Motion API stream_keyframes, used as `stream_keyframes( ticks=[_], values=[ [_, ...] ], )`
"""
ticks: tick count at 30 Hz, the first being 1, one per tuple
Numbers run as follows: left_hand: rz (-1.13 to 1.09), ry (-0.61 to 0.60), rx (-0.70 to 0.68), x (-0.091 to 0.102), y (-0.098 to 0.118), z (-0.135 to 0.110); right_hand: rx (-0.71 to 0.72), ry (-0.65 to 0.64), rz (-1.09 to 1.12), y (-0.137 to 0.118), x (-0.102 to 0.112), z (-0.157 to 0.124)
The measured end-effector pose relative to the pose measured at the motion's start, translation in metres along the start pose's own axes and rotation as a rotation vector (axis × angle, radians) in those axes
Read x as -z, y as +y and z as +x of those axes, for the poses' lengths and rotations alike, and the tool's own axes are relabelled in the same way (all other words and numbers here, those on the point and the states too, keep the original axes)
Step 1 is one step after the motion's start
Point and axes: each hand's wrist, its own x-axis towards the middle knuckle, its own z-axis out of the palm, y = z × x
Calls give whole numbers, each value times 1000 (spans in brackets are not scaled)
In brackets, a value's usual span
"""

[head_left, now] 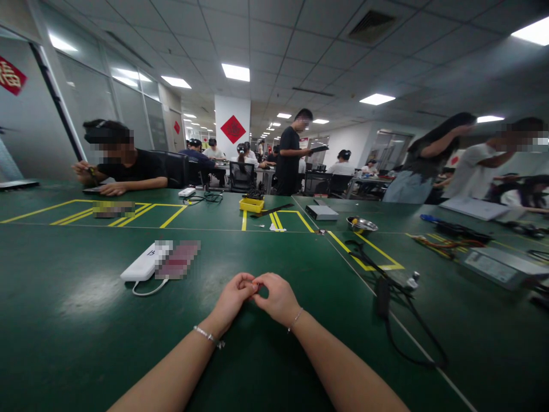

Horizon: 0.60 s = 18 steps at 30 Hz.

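My left hand [234,298] and my right hand [278,298] meet at the fingertips just above the green table [180,355]. The fingers of both hands are closed in a pinch, thumbs against index fingers. A tiny reddish spot shows where they touch, too small to name. Each wrist wears a thin bracelet. To the left of my hands lie a white power bank [143,263] with a short white cable [150,293] and a blurred-out flat reddish thing [178,260] against it.
A black cable with a power brick [383,297] runs along the right side. Farther off are a yellow tray [251,205], a metal bowl [363,225], a grey metal box [322,213] and a power supply unit [500,268]. Across the table sits a person [143,166]; others stand behind.
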Motion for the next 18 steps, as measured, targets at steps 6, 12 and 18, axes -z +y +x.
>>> stream_keyframes(
  ticks=[6, 12, 18],
  values=[
    [49, 33, 32, -1, 0, 1, -121, 62, 37, 13, 8, 1],
    [531, 98, -134, 4, 1, -1, -401, 163, -16, 57, 40, -1],
    [1279, 57, -267, 11, -4, -6, -664, 152, -398, 113, 80, -25]
  ],
)
